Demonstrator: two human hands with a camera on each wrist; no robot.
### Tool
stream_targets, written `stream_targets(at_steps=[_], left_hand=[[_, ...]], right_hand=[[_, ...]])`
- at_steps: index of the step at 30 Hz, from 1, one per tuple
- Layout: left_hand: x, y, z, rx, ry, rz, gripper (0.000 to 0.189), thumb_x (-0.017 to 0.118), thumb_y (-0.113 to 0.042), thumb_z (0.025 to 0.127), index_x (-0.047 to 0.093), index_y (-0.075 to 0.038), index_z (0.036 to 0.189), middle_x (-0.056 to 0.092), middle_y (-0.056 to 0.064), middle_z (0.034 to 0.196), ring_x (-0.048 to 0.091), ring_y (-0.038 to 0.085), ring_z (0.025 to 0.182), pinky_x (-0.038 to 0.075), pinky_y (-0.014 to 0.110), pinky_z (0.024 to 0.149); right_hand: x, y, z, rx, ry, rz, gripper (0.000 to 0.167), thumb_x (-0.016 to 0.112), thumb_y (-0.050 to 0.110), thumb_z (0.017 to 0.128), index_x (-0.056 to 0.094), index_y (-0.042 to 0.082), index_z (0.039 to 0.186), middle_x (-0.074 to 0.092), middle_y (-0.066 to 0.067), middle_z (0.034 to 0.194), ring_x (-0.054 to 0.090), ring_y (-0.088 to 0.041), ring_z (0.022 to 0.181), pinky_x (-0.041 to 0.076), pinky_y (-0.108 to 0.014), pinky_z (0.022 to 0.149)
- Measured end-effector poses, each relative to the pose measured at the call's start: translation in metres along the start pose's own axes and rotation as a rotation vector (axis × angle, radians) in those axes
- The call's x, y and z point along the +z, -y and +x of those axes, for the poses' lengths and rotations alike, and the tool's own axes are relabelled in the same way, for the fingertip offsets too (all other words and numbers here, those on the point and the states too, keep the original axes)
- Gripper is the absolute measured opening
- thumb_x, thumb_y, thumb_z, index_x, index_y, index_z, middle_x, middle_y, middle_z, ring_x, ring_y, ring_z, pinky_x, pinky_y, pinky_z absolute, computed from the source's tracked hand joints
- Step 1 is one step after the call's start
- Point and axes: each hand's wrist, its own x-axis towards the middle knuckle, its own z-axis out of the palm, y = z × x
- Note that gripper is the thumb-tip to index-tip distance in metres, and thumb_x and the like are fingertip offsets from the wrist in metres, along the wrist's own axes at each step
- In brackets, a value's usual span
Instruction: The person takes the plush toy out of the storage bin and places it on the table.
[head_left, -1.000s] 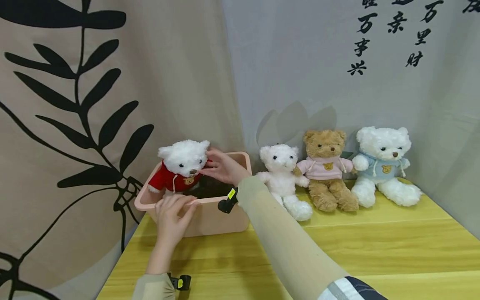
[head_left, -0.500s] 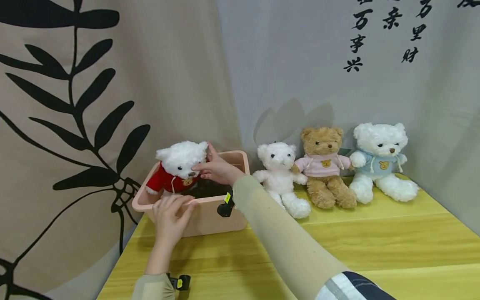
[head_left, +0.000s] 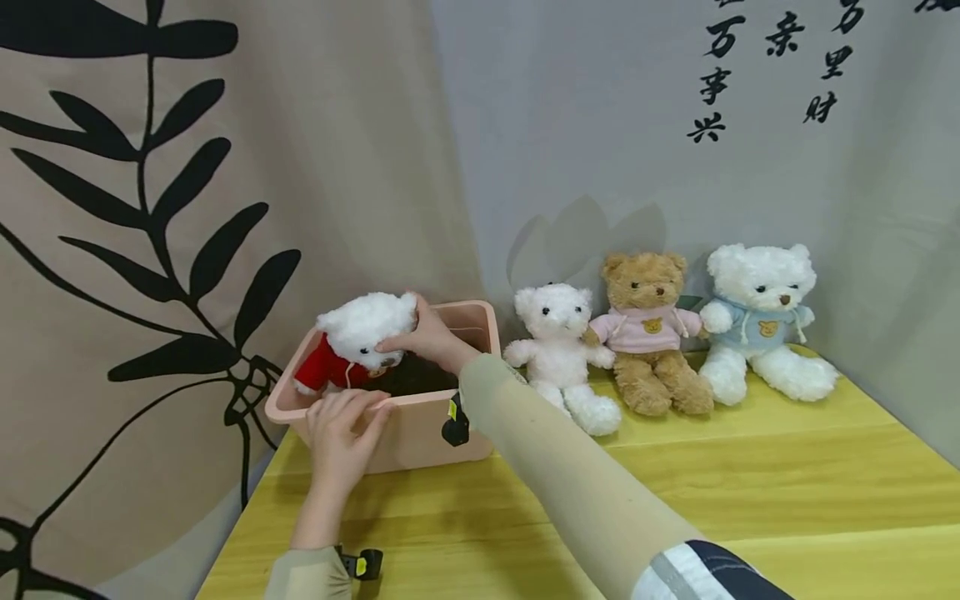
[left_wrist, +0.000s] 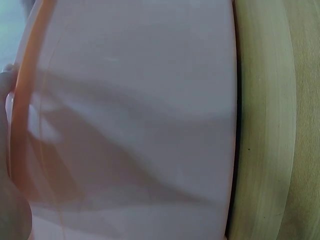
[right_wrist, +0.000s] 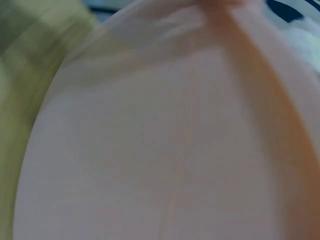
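A white teddy bear (head_left: 367,327) in a red hoodie sits inside a pink plastic bin (head_left: 427,433), its head tipped forward and its lower body hidden by the front wall. My right hand (head_left: 437,340) grips the bear's head, thumb across the face near the eye and fingers behind the ear. At the bin's front rim, my left hand (head_left: 341,437) holds on with its fingers over the edge. The left wrist view has part of that hand (left_wrist: 14,212) along the rim, beside the bin wall (left_wrist: 140,100). Bin wall (right_wrist: 130,150) fills most of the right wrist view.
To the bin's right sit three more teddy bears in a row: a small white one (head_left: 558,337), a brown one in a pink hoodie (head_left: 651,329) and a white one in a blue hoodie (head_left: 765,325). Behind the wooden table (head_left: 675,492) hangs a printed curtain (head_left: 360,150).
The red-hoodie bear's head has tipped forward and sunk lower in the bin. My right thumb has slid up over its face, and the hand has moved down with it. The left hand stays put.
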Motion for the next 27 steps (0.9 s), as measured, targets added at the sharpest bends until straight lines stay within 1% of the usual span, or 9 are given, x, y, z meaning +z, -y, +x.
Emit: stream_targets(at_steps=[4, 6, 8, 10, 13, 15, 18, 24, 27], left_hand=[[0.001, 0.001, 0.001, 0.003, 0.003, 0.017, 0.019, 0.08, -0.012, 0.077, 0.074, -0.012, 0.095, 0.068, 0.004, 0.09, 0.055, 0.025, 0.084, 0.03, 0.047, 0.084], [0.001, 0.002, 0.001, 0.001, 0.003, 0.025, 0.019, 0.08, -0.012, 0.077, 0.074, -0.012, 0.095, 0.068, 0.003, 0.09, 0.055, 0.025, 0.084, 0.03, 0.048, 0.085], [0.0, 0.002, 0.0, 0.001, 0.001, 0.031, 0.019, 0.08, -0.012, 0.077, 0.074, -0.012, 0.095, 0.068, 0.003, 0.09, 0.055, 0.025, 0.084, 0.03, 0.048, 0.085], [0.0, 0.002, 0.0, 0.001, 0.0, 0.034, 0.018, 0.08, -0.013, 0.077, 0.074, -0.013, 0.094, 0.068, 0.002, 0.089, 0.056, 0.025, 0.085, 0.03, 0.048, 0.085], [0.0, 0.003, 0.0, 0.003, 0.007, 0.04, 0.018, 0.08, -0.014, 0.077, 0.074, -0.013, 0.094, 0.068, 0.002, 0.089, 0.057, 0.026, 0.086, 0.031, 0.049, 0.086], [-0.001, 0.004, -0.001, -0.005, 0.01, 0.039, 0.018, 0.08, -0.016, 0.077, 0.074, -0.013, 0.094, 0.068, 0.002, 0.09, 0.057, 0.026, 0.088, 0.031, 0.049, 0.087], [-0.001, 0.005, -0.002, -0.019, 0.013, 0.037, 0.018, 0.079, -0.018, 0.078, 0.074, -0.013, 0.094, 0.068, 0.002, 0.09, 0.057, 0.026, 0.089, 0.031, 0.048, 0.088], [0.002, 0.003, -0.001, -0.017, 0.022, 0.035, 0.017, 0.078, -0.022, 0.08, 0.074, -0.013, 0.095, 0.069, 0.001, 0.091, 0.058, 0.026, 0.09, 0.031, 0.047, 0.089], [0.001, 0.005, 0.002, -0.018, 0.018, 0.042, 0.017, 0.078, -0.023, 0.081, 0.074, -0.013, 0.095, 0.069, 0.001, 0.092, 0.058, 0.026, 0.09, 0.031, 0.047, 0.09]], right_hand=[[0.001, 0.013, 0.005, -0.097, -0.048, -0.164, 0.108, 0.086, 0.026, 0.074, 0.016, 0.024, 0.156, 0.026, -0.003, 0.156, 0.029, -0.021, 0.14, 0.032, -0.041, 0.109], [0.001, 0.024, 0.009, -0.147, -0.049, -0.235, 0.104, 0.084, 0.026, 0.076, 0.017, 0.026, 0.156, 0.023, -0.004, 0.157, 0.027, -0.023, 0.141, 0.033, -0.044, 0.108], [0.003, 0.036, 0.013, -0.191, -0.045, -0.321, 0.099, 0.083, 0.026, 0.078, 0.021, 0.027, 0.155, 0.024, -0.007, 0.157, 0.031, -0.025, 0.139, 0.036, -0.045, 0.105], [0.005, 0.047, 0.016, -0.211, -0.045, -0.432, 0.089, 0.081, 0.028, 0.08, 0.029, 0.027, 0.152, 0.025, -0.008, 0.155, 0.035, -0.025, 0.136, 0.039, -0.044, 0.103], [0.009, 0.058, 0.019, -0.215, -0.063, -0.61, 0.067, 0.077, 0.031, 0.084, 0.046, 0.025, 0.143, 0.032, -0.009, 0.151, 0.041, -0.025, 0.131, 0.041, -0.042, 0.101], [0.014, 0.063, 0.022, -0.214, -0.066, -0.686, 0.053, 0.073, 0.033, 0.087, 0.054, 0.024, 0.136, 0.036, -0.007, 0.149, 0.043, -0.023, 0.129, 0.041, -0.039, 0.102], [0.02, 0.063, 0.026, -0.221, -0.067, -0.729, 0.041, 0.068, 0.032, 0.092, 0.06, 0.025, 0.132, 0.038, -0.006, 0.148, 0.045, -0.023, 0.129, 0.041, -0.039, 0.102], [0.023, 0.05, 0.033, -0.283, -0.097, -0.711, 0.037, 0.058, 0.025, 0.098, 0.059, 0.026, 0.136, 0.036, -0.008, 0.151, 0.041, -0.022, 0.134, 0.038, -0.037, 0.104], [0.026, 0.049, 0.036, -0.284, -0.049, -0.68, 0.04, 0.057, 0.026, 0.099, 0.055, 0.026, 0.139, 0.033, -0.009, 0.153, 0.038, -0.025, 0.136, 0.036, -0.039, 0.106]])
